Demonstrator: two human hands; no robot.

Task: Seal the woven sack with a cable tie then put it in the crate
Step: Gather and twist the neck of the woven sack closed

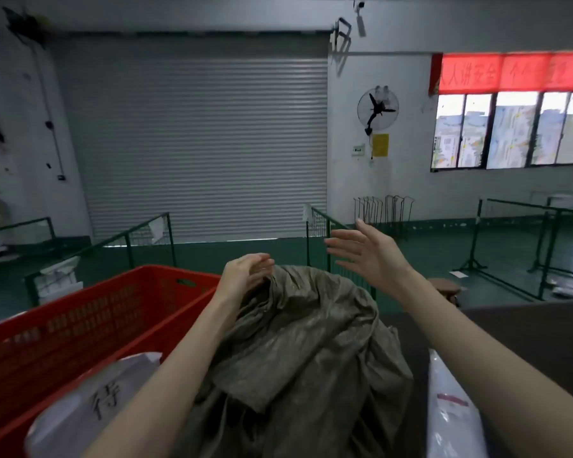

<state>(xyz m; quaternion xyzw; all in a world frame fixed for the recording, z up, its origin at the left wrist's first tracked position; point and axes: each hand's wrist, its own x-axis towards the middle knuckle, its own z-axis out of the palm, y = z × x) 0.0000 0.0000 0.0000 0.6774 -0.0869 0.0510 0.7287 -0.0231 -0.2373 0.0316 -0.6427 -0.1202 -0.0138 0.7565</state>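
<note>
A crumpled olive-grey woven sack lies in front of me, its gathered top pointing away. My left hand rests at the far end of the sack, fingers curled on the bunched fabric at its top. My right hand hovers above and right of the sack with fingers spread, holding nothing. A red plastic crate with slotted walls stands to the left of the sack. I see no cable tie.
A white plastic bag with handwriting lies in the crate's near corner. Another white packet lies on the dark table at the right. Green metal railings stand beyond, before a closed roller shutter.
</note>
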